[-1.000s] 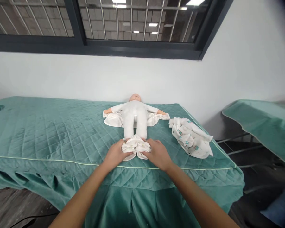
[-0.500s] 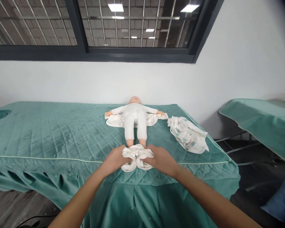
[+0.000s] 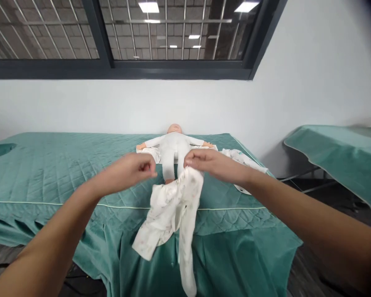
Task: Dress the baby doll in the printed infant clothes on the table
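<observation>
Right hand (image 3: 206,162) holds trousers (image 3: 167,202), seemingly by the waistband (image 3: 182,177)

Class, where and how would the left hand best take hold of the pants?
Probably at the waistband's loose left corner, pinched from the left: the pants hang from the right hand by the other corner, legs down, so the waistband slopes toward the left hand's side.
</observation>
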{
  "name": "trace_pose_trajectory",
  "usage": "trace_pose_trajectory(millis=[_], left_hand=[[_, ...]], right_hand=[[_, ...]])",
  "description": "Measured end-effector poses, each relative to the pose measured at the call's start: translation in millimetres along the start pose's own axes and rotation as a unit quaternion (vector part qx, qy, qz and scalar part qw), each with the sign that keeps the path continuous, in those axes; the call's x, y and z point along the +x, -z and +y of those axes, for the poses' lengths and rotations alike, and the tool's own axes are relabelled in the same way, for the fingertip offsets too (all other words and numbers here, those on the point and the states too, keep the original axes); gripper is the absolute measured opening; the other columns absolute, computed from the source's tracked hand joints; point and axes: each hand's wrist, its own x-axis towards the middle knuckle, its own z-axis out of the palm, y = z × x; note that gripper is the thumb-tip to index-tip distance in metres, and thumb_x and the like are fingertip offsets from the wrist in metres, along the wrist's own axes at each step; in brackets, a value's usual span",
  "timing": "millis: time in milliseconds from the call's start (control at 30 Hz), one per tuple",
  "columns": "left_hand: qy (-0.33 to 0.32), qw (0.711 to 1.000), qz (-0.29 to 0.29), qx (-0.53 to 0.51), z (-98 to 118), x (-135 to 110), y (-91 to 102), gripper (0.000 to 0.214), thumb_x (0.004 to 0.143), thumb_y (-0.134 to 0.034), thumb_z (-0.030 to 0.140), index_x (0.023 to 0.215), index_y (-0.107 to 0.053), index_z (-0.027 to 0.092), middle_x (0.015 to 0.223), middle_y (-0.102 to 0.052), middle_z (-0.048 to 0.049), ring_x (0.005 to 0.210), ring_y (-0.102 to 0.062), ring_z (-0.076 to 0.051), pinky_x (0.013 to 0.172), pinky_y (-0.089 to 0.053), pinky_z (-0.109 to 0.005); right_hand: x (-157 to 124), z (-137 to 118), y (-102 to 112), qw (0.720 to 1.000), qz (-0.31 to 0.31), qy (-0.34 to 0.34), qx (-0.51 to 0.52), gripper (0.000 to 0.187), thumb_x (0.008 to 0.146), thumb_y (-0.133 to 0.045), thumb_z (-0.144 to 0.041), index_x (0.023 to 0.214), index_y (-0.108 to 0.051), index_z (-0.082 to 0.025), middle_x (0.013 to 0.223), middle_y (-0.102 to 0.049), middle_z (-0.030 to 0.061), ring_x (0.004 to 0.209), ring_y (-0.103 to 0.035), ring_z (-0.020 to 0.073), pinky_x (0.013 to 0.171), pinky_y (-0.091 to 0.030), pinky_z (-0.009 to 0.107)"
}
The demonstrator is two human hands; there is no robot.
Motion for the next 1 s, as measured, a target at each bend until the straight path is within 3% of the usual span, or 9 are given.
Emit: trace_pose_trajectory(millis=[67,167,267,433,567,700,833,900,1000], left_hand=[[-0.006,0.996,0.059,-0.074,5,7,4.1,0.015,0.083,-0.067,0.037,0.087,-0.066,0.023,0.089,-0.066,-0.0023,0.080,-0.062,-0.018,0.071,-0.051,-0.028],[-0.016,0.970,0.032,-0.240,6,15,-8.0,0.031,0.076,-0.075,0.037,0.102,-0.066,0.023,0.103,-0.066,-0.0051,0.100,-0.064,-0.023,0.087,-0.054,-0.037],[0.009,0.942,0.046,-0.334,0,23,-24.5,0.035,0.072,-0.077,0.040,0.098,-0.065,0.020,0.094,-0.066,-0.0050,0.096,-0.064,-0.026,0.084,-0.055,-0.040],[0.041,0.894,0.332,-0.299,-25,42,-18.6,0.031,0.075,-0.074,0.037,0.091,-0.054,0.019,0.084,-0.058,0.0000,0.079,-0.059,-0.017,0.074,-0.051,-0.031],[0.087,0.852,0.491,-0.159,-66,63,-11.8,0.027,0.076,-0.069,0.025,0.093,-0.048,0.021,0.085,-0.052,0.0016,0.079,-0.054,-0.014,0.076,-0.048,-0.028],[0.167,0.905,0.386,-0.068,-115,77,-43.1,0.039,0.066,-0.067,0.014,0.102,-0.052,0.020,0.096,-0.053,-0.0033,0.094,-0.056,-0.021,0.091,-0.048,-0.037],[0.135,0.943,0.288,-0.099,-129,80,-92.7,0.036,0.071,-0.065,0.015,0.106,-0.058,0.017,0.118,-0.056,-0.0110,0.120,-0.053,-0.027,0.106,-0.042,-0.042],[0.172,0.933,0.230,-0.216,-120,85,-111.3,0.030,0.080,-0.063,0.025,0.109,-0.059,0.017,0.118,-0.061,-0.0120,0.115,-0.058,-0.026,0.102,-0.045,-0.041],[0.265,0.879,0.163,-0.363,-105,100,-126.5,0.049,0.084,-0.065,0.041,0.124,-0.055,0.015,0.127,-0.063,-0.0165,0.110,-0.064,-0.027,0.097,-0.049,-0.040]], right_hand=[[15,-11,-5,0.996,0.044,0.026,0.078,0.026,0.090,-0.061,-0.046,0.089,-0.064,-0.020,0.081,-0.063,0.0004,0.072,-0.057,0.0139,0.064,-0.047,0.025],[36,-24,-15,0.984,0.049,0.086,0.151,0.025,0.090,-0.063,-0.044,0.098,-0.062,-0.020,0.082,-0.063,-0.0008,0.072,-0.060,0.0119,0.063,-0.050,0.023],[52,-36,-15,0.973,0.020,0.152,0.172,0.034,0.089,-0.066,-0.040,0.115,-0.059,-0.020,0.091,-0.064,-0.0036,0.079,-0.064,0.0095,0.072,-0.052,0.022],[72,-35,-5,0.962,0.026,0.213,0.171,0.046,0.088,-0.065,-0.030,0.131,-0.050,-0.021,0.111,-0.063,-0.0048,0.103,-0.066,0.0129,0.090,-0.050,0.029],[85,13,-25,0.973,0.054,0.155,0.162,0.044,0.084,-0.069,-0.026,0.124,-0.054,-0.023,0.114,-0.069,0.0019,0.110,-0.066,0.0182,0.094,-0.054,0.035],[84,83,-53,0.991,0.108,0.041,0.062,0.030,0.081,-0.069,-0.026,0.109,-0.060,-0.023,0.121,-0.068,0.0092,0.119,-0.063,0.0235,0.098,-0.052,0.041],[92,139,-42,0.974,0.206,0.027,-0.085,0.035,0.082,-0.070,-0.042,0.113,-0.064,-0.027,0.125,-0.065,0.0110,0.122,-0.060,0.0292,0.105,-0.047,0.047],[108,157,-24,0.955,0.248,0.025,-0.160,0.046,0.083,-0.069,-0.047,0.123,-0.061,-0.025,0.134,-0.060,0.0143,0.130,-0.053,0.0318,0.112,-0.040,0.049],[144,176,3,0.933,0.260,-0.033,-0.247,0.065,0.084,-0.064,-0.048,0.140,-0.049,-0.017,0.151,-0.046,0.0173,0.145,-0.036,0.0321,0.121,-0.027,0.047]])
